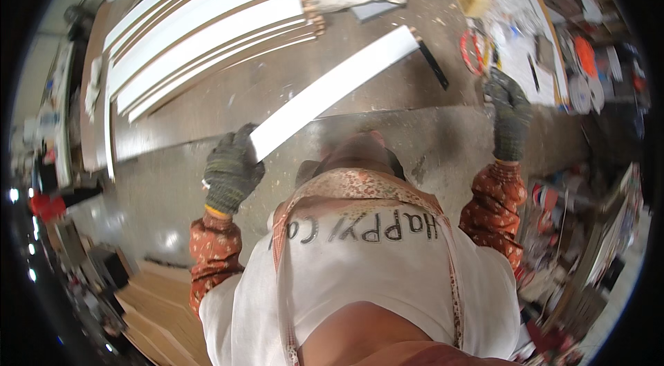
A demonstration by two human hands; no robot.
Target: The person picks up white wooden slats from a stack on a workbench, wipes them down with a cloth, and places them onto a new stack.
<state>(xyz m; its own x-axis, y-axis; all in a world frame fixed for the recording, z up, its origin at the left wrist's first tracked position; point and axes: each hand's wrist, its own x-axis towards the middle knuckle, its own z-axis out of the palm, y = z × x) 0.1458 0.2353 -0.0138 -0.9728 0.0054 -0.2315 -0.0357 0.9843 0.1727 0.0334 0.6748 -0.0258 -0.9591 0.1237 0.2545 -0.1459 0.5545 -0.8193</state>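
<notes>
Our left hand (234,169) is clamped on the near end of the white strip (332,93), slanting across the bench (228,103) and past its edge. We can't tell if our right hand (508,114), by the red ring (472,51), grips anything. Tip: we'd support that overhang and avoid bending it.

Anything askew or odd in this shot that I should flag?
Yes: a narrow white strip lies at an angle to the white boards, by their left ends, and seems to jut past the table's near edge. The slight bow in the held board is probably just lens distortion.
</notes>
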